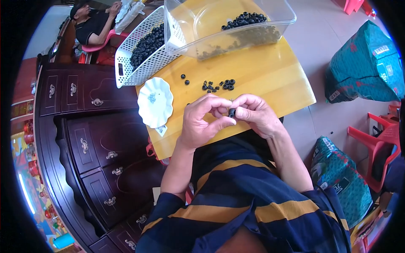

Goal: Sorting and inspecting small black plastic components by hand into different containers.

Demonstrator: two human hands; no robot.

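Observation:
My left hand (pixel 204 117) and my right hand (pixel 256 114) meet above the near edge of the yellow wooden table. Between their fingertips is a small black ring-shaped part (pixel 231 112). The right thumb presses on its side, and the left thumb and fingers close around it from the other side. A tiny bit at the touching forefingers is too small to make out. Just beyond the hands lie several loose black ring parts (pixel 229 84) and smaller black pieces (pixel 210 87). Left of them stands a white scalloped dish (pixel 145 110) holding tiny clear or silvery pieces (pixel 152 98).
A white perforated basket (pixel 122 78) of black parts and a clear plastic bin (pixel 198 49) with more stand at the far side. Dark drawers (pixel 114 135) flank the left. Teal sacks (pixel 358 67) and a red stool (pixel 375 143) are right. Another person (pixel 95 27) sits far left.

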